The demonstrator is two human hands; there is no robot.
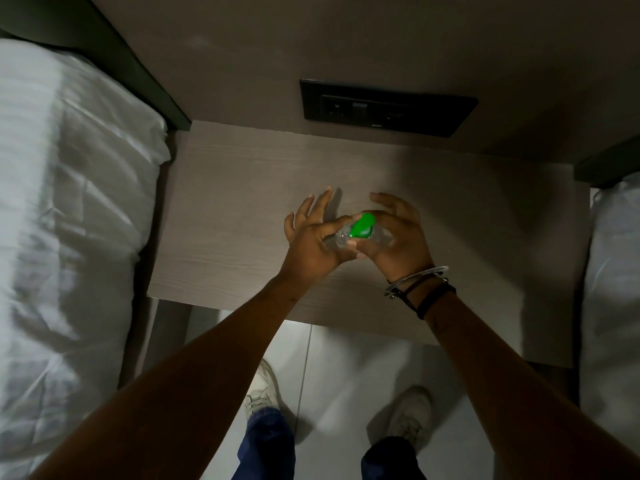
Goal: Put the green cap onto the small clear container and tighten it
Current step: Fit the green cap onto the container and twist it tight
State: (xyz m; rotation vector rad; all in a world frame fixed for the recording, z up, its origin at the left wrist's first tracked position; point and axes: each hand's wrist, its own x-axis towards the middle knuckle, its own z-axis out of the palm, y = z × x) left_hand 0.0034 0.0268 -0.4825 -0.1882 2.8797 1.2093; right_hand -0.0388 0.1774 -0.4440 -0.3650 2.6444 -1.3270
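Note:
A small clear container (337,237) is held above the wooden bedside table (235,216), between both hands. The green cap (362,227) sits at its top, tilted toward me. My left hand (311,237) grips the container's left side with thumb and forefinger, the other fingers spread upward. My right hand (398,237) curls around the cap and the container's right side, thumb beneath. I cannot tell whether the cap is seated on the threads.
A black socket panel (386,107) is set in the wall behind the table. White bedding lies at the left (69,202) and at the right edge (613,271). Below the table's front edge are a tiled floor and my two white shoes (259,393).

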